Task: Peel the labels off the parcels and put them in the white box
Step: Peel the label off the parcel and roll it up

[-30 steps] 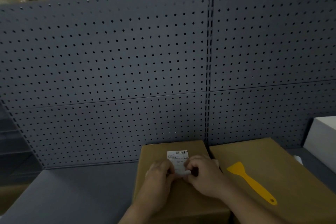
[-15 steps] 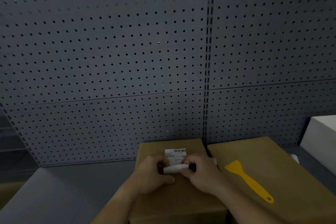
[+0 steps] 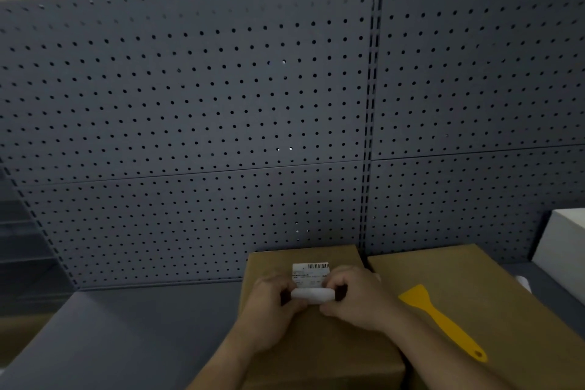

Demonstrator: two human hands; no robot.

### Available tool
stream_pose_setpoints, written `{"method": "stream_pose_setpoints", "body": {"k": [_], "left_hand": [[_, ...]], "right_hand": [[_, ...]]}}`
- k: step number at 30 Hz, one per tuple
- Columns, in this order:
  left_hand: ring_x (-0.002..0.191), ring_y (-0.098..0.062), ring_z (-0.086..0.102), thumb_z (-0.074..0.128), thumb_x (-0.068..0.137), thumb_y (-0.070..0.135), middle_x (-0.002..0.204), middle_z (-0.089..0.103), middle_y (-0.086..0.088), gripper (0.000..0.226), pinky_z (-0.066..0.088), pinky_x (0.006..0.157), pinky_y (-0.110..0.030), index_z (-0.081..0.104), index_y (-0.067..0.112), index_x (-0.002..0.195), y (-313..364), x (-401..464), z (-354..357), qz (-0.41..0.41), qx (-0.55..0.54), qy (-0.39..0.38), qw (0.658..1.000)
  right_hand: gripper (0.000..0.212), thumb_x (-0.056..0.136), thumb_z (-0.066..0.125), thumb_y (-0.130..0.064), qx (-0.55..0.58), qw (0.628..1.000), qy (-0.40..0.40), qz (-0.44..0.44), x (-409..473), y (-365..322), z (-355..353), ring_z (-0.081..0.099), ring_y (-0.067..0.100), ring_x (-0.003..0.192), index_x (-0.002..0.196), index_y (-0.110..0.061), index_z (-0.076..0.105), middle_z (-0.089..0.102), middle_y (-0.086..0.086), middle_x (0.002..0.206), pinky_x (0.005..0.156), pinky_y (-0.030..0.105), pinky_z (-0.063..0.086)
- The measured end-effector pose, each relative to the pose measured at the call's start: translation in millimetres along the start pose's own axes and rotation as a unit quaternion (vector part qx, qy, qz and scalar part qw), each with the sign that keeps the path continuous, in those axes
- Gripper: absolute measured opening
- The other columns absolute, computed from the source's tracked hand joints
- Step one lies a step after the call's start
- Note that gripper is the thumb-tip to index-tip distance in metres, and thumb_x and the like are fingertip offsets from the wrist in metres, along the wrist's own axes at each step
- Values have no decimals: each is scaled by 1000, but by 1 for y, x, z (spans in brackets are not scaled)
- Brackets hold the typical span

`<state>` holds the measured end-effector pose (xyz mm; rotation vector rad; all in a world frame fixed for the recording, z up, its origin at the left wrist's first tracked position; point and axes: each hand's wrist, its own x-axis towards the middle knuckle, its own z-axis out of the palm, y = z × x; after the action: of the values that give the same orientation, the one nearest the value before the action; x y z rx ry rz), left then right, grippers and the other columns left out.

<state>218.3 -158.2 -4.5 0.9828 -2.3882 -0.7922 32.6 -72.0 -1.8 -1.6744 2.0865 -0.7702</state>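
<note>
White paper, the printed shipping label (image 3: 311,272), is half lifted from the top of the left brown cardboard parcel (image 3: 316,336): its near edge curls up into a roll, while the far strip with the barcode lies flat and stuck. The left hand (image 3: 272,307) pinches the roll's left end and the right hand (image 3: 357,298) pinches its right end, fingers curled round it. The main risk is tearing: a pull that is too quick or uneven between the two hands could split the thin paper and leave the barcode strip behind. The rolled part may also stick to itself. A yellow plastic scraper (image 3: 440,321) lies untouched on the right brown cardboard parcel (image 3: 493,291), available if the strip resists. The white box (image 3: 566,250) stands at the far right, well apart, so the freed label could cling to fingers in transit.
</note>
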Motion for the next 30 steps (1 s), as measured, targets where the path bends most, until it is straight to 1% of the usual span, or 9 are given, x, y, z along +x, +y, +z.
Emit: {"method": "stream_pose_setpoints", "body": {"k": [3, 7, 10, 14, 17, 20, 24, 25, 30], "left_hand": [[88, 3, 56, 66, 93, 34, 94, 61, 17, 12, 47, 75, -14, 62, 36, 81, 5, -2, -1, 1, -7, -2, 1000], [82, 9, 56, 64, 95, 36, 91, 60, 16, 12, 45, 68, -6, 62, 35, 83, 9, -3, -5, -12, -27, -23, 999], [75, 2, 57, 65, 93, 40, 88, 60, 12, 11, 44, 61, -9, 62, 33, 85, 10, 1, -12, -38, -29, -48, 998], [82, -2, 62, 82, 77, 33, 93, 66, 9, 21, 44, 66, -16, 64, 31, 89, 6, 11, -18, -69, -17, -85, 994], [78, 0, 61, 81, 78, 29, 88, 66, 10, 16, 48, 66, -16, 69, 24, 87, 2, 16, -11, -53, 0, -66, 996], [81, -1, 64, 77, 82, 39, 93, 68, 9, 16, 50, 68, -15, 72, 25, 87, -3, 14, -4, -28, -16, -24, 999], [81, -1, 65, 74, 86, 41, 94, 70, 7, 13, 48, 62, -11, 73, 29, 92, -3, 10, -1, -33, -38, 1, 999], [81, -1, 65, 74, 86, 40, 93, 70, 6, 12, 48, 62, -12, 73, 29, 90, -3, 10, 0, -34, -37, 5, 999], [85, -3, 63, 72, 88, 34, 96, 67, 8, 9, 46, 66, -15, 71, 26, 91, -3, 11, 0, -42, -26, 9, 999]], "right_hand": [[19, 80, 71, -48, 6, 1000, 5, -1, 3, 0, 0, 53, 2, 107, 85, -29, 72, 63, -21, 106, 100, 37, 28], [14, 84, 67, -47, 5, 1000, 18, -4, -1, -2, 3, 56, 2, 103, 84, -33, 70, 65, -21, 107, 100, 37, 32], [10, 84, 67, -46, 17, 1000, 15, 10, -1, -3, 3, 54, 4, 104, 80, -37, 67, 64, -23, 106, 100, 36, 31], [15, 84, 67, -45, 15, 999, 30, 13, -2, -2, 7, 57, 3, 96, 82, -31, 70, 68, -18, 99, 100, 37, 35], [16, 85, 65, -46, 14, 999, 43, 20, -3, -3, 9, 59, 7, 88, 80, -31, 68, 67, -12, 87, 93, 36, 41], [19, 86, 64, -51, 25, 999, 45, 16, -3, -4, 8, 58, 7, 91, 91, -34, 69, 61, -19, 86, 91, 32, 42], [42, 81, 65, -57, 59, 998, 19, 21, -1, -3, 0, 60, 4, 72, 79, -16, 71, 67, -6, 81, 64, 22, 46], [44, 79, 68, -58, 62, 998, 7, 17, 0, -3, -1, 61, 5, 73, 78, -14, 71, 68, -4, 84, 63, 22, 47], [24, 76, 78, -41, 25, 1000, 6, -10, 4, 3, 2, 60, 2, 94, 91, -22, 74, 64, -14, 102, 86, 27, 53]]}}
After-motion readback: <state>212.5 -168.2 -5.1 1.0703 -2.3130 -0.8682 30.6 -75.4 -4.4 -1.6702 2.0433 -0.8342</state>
